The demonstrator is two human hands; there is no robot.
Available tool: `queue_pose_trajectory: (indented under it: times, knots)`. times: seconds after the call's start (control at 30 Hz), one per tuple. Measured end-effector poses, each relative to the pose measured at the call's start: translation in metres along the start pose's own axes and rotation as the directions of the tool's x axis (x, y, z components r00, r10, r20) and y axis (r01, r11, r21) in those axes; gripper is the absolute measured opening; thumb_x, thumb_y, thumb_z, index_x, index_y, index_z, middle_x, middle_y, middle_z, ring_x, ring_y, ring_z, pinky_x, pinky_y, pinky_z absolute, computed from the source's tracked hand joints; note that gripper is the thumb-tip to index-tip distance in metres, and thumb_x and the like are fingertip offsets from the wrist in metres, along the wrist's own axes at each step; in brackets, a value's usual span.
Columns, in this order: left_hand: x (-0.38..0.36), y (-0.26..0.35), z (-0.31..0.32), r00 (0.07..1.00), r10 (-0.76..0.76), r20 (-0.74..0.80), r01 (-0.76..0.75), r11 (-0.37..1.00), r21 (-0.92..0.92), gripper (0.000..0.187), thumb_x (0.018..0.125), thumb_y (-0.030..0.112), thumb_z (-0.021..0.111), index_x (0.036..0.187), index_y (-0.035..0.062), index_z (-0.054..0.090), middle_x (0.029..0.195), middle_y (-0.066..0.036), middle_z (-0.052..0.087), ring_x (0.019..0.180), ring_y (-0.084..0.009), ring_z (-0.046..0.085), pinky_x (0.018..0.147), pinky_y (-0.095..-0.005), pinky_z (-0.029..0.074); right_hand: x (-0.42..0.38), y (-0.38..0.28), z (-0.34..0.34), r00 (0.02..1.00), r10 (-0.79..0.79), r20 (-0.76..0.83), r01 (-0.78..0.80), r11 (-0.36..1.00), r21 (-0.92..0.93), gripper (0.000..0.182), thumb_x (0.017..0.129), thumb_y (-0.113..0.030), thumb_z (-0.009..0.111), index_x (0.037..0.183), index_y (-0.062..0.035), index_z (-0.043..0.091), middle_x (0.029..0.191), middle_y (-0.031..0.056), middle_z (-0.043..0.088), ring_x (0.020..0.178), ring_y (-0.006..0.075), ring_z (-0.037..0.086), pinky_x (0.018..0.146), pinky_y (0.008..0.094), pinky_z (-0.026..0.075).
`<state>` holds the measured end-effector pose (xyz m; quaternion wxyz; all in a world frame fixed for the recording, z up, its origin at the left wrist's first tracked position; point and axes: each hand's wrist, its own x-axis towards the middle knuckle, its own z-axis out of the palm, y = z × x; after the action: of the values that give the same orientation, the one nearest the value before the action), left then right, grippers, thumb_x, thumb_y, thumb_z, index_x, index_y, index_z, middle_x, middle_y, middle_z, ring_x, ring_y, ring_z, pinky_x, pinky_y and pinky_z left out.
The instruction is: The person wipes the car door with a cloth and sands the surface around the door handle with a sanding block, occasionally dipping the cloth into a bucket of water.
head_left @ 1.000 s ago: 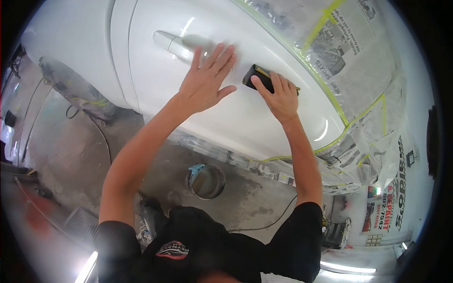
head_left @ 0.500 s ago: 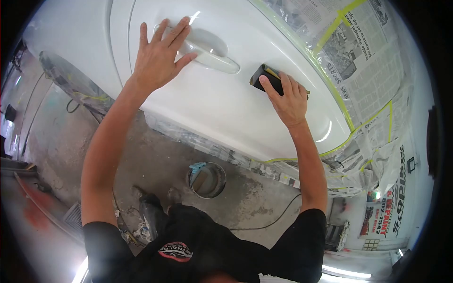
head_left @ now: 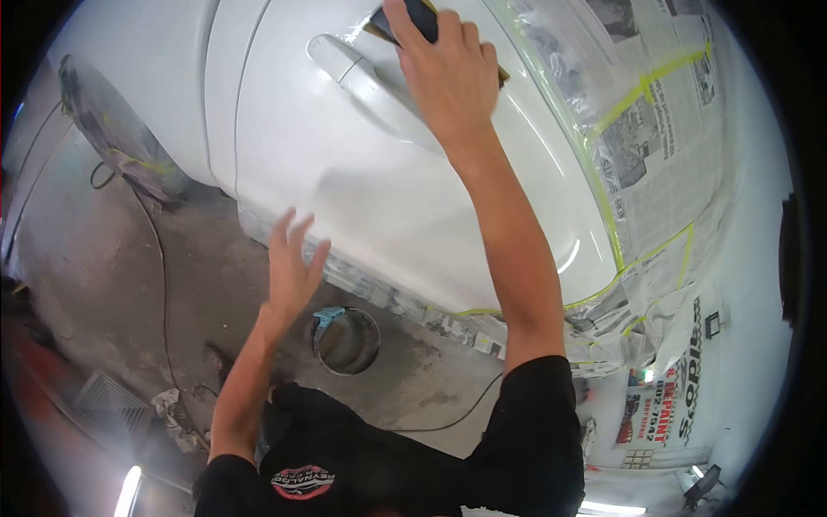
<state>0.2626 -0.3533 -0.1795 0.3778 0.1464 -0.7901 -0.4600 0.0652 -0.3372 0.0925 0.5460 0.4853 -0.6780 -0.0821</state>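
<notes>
My right hand [head_left: 450,76] grips a black sanding block [head_left: 419,17] with a yellowish edge of sandpaper showing. It is held against the white car door [head_left: 396,207], up and to the right of the door handle [head_left: 349,69]. My fingers hide part of the block, and its underside is out of sight. My left hand [head_left: 295,265] hangs in the air by the door's lower edge, fingers apart and holding nothing. It looks slightly blurred.
Newspaper [head_left: 646,129] and yellow-green masking tape [head_left: 617,207] border the door. Below on the concrete floor stands a bucket [head_left: 376,332] with a blue cloth [head_left: 327,317] over its rim. A hose [head_left: 164,284] runs along the floor at left.
My left hand has come off the door handle area and dropped toward the door's lower edge. My right hand has moved the sanding block up and left across the panel, past the handle.
</notes>
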Motion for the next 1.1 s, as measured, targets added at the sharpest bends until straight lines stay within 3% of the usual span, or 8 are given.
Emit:
queue_pose_trajectory:
  times: [0.07,0.13,0.2,0.33,0.73,0.83,0.97,1.1]
  knots:
    - [-0.058,-0.034,0.02,0.992,0.017,0.122,-0.015,1.0,-0.012,0.044,0.088,0.016,0.073,0.125,-0.0014,0.059,0.127,-0.031,0.055,0.12,-0.0482,0.051,0.101,-0.0518,0.043,0.013,-0.012,0.007,1.0,-0.014,0.021,0.014,0.999,-0.038,0.055,0.082,-0.01,0.068,0.131,-0.0322,0.058,0.095,0.006,0.056,0.075,0.0231,0.055,0.059,0.0375,0.039]
    - [-0.105,-0.05,0.026,0.958,-0.082,0.276,0.127,0.98,-0.151,0.042,0.086,0.017,0.074,0.121,-0.0014,0.061,0.121,-0.029,0.06,0.116,-0.0464,0.054,0.1,-0.0504,0.044,0.009,-0.015,0.007,0.995,-0.096,0.032,0.097,0.995,-0.024,0.055,0.082,-0.009,0.067,0.131,-0.0317,0.058,0.094,0.0056,0.056,0.076,0.0224,0.055,0.058,0.0367,0.039]
    - [-0.137,-0.055,0.018,0.927,-0.117,0.357,0.174,0.976,-0.132,0.041,0.085,0.018,0.074,0.119,-0.0012,0.062,0.12,-0.027,0.06,0.115,-0.0445,0.056,0.099,-0.049,0.045,-0.014,-0.007,-0.002,0.97,-0.243,0.026,0.242,0.97,0.03,0.056,0.082,-0.009,0.068,0.131,-0.0311,0.057,0.092,0.0054,0.056,0.076,0.0218,0.055,0.058,0.0364,0.039]
    - [-0.165,-0.062,0.005,0.87,-0.204,0.449,0.281,0.953,-0.111,0.041,0.085,0.019,0.074,0.119,-0.0001,0.063,0.12,-0.023,0.061,0.113,-0.0416,0.058,0.096,-0.0471,0.047,0.002,-0.01,-0.005,0.961,-0.271,0.058,0.275,0.958,-0.079,0.055,0.082,-0.008,0.067,0.131,-0.0321,0.057,0.092,0.005,0.058,0.078,0.0225,0.056,0.06,0.0369,0.041]
    - [-0.175,-0.098,-0.041,0.877,-0.314,0.362,0.353,0.935,-0.044,0.04,0.085,0.016,0.074,0.118,-0.0024,0.063,0.115,-0.022,0.065,0.11,-0.0408,0.061,0.096,-0.045,0.049,0.025,-0.01,0.008,0.952,-0.302,0.045,0.305,0.95,-0.064,0.059,0.084,-0.012,0.07,0.134,-0.0386,0.056,0.098,0.0028,0.059,0.075,0.0219,0.054,0.059,0.0375,0.04]
    - [-0.176,-0.099,-0.045,0.87,-0.312,0.381,0.365,0.928,-0.074,0.04,0.085,0.016,0.074,0.118,-0.0024,0.063,0.116,-0.023,0.065,0.111,-0.0402,0.061,0.096,-0.0445,0.049,0.002,0.01,-0.002,0.925,-0.355,0.137,0.364,0.93,-0.047,0.057,0.083,-0.014,0.073,0.133,-0.0384,0.058,0.102,0.0036,0.059,0.079,0.023,0.056,0.061,0.0372,0.042]
    - [-0.198,-0.108,-0.077,0.829,-0.442,0.343,0.472,0.881,-0.007,0.039,0.085,0.016,0.073,0.117,-0.0032,0.064,0.115,-0.023,0.065,0.11,-0.0405,0.061,0.096,-0.044,0.049,-0.021,0.037,-0.03,0.891,-0.386,0.24,0.405,0.914,-0.034,0.058,0.082,-0.014,0.074,0.133,-0.038,0.058,0.106,0.0043,0.059,0.083,0.0239,0.058,0.064,0.0372,0.044]
    - [-0.225,-0.128,-0.087,0.767,-0.53,0.361,0.544,0.836,0.071,0.038,0.085,0.017,0.073,0.117,-0.0037,0.064,0.114,-0.023,0.066,0.109,-0.0408,0.062,0.097,-0.0444,0.048,0.024,0.006,-0.008,0.94,-0.296,0.17,0.297,0.955,0.024,0.059,0.082,-0.013,0.074,0.133,-0.0379,0.057,0.1,0.003,0.057,0.085,0.024,0.059,0.066,0.0377,0.044]
